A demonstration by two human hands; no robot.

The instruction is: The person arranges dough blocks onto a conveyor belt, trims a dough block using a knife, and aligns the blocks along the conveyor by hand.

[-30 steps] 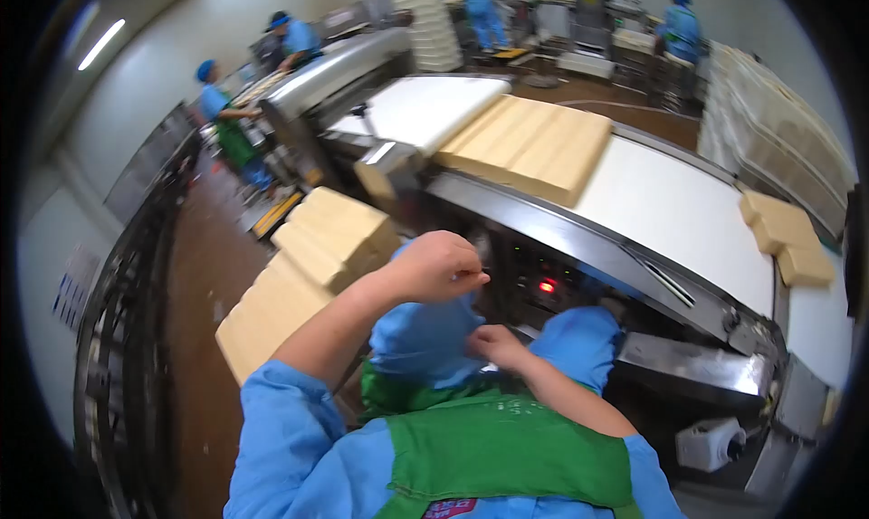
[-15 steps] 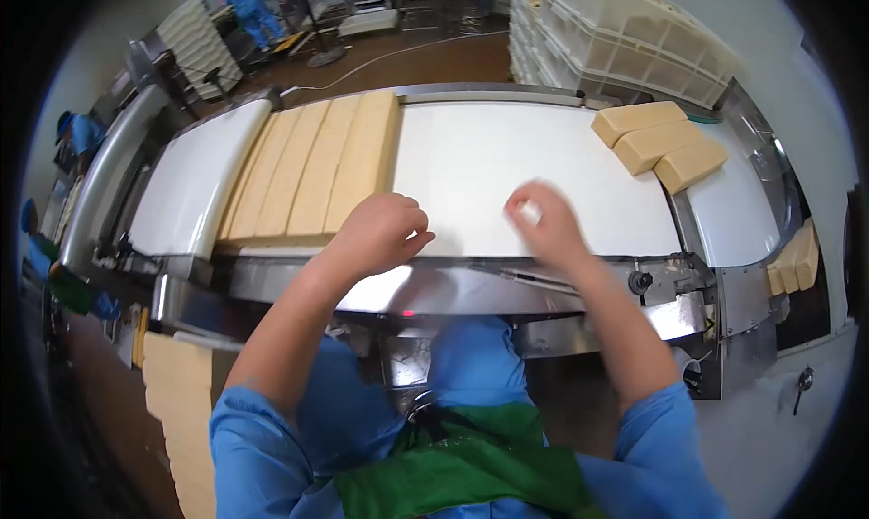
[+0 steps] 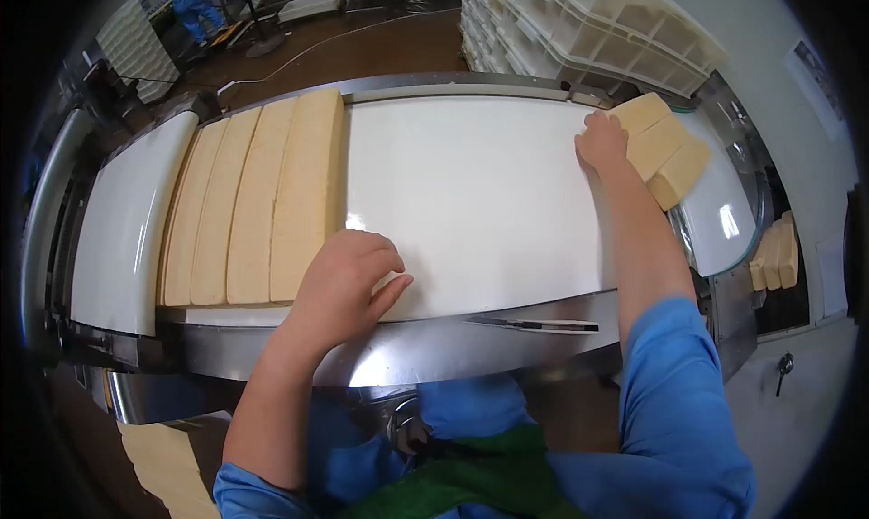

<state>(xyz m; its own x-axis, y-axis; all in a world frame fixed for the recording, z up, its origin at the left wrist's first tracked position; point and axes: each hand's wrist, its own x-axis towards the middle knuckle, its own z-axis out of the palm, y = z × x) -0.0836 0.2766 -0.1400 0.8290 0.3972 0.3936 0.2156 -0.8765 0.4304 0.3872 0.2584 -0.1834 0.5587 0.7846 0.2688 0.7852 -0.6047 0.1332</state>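
My left hand (image 3: pixel 353 279) hovers at the near edge of the white belt (image 3: pixel 471 193), fingers curled and parted from the thumb, holding nothing. Just beyond it on the left lies a row of several long pale-yellow blocks (image 3: pixel 258 202), side by side. At the right end of the belt, my right hand (image 3: pixel 602 141) is at the left side of a small group of shorter yellow blocks (image 3: pixel 665 148). Its fingertips are beside the farthest block; whether they press on it cannot be made out, and no block is gripped.
A thin knife-like tool (image 3: pixel 543 325) lies on the metal front rail (image 3: pixel 434 352). White crates (image 3: pixel 597 30) are stacked behind the belt. More yellow blocks are at the far right (image 3: pixel 777 255) and lower left (image 3: pixel 163 460). A person in blue (image 3: pixel 190 8) stands far back.
The view has swung right and down toward the belt. My right hand has moved right and away from me to the short blocks. My left hand stays near the long blocks.
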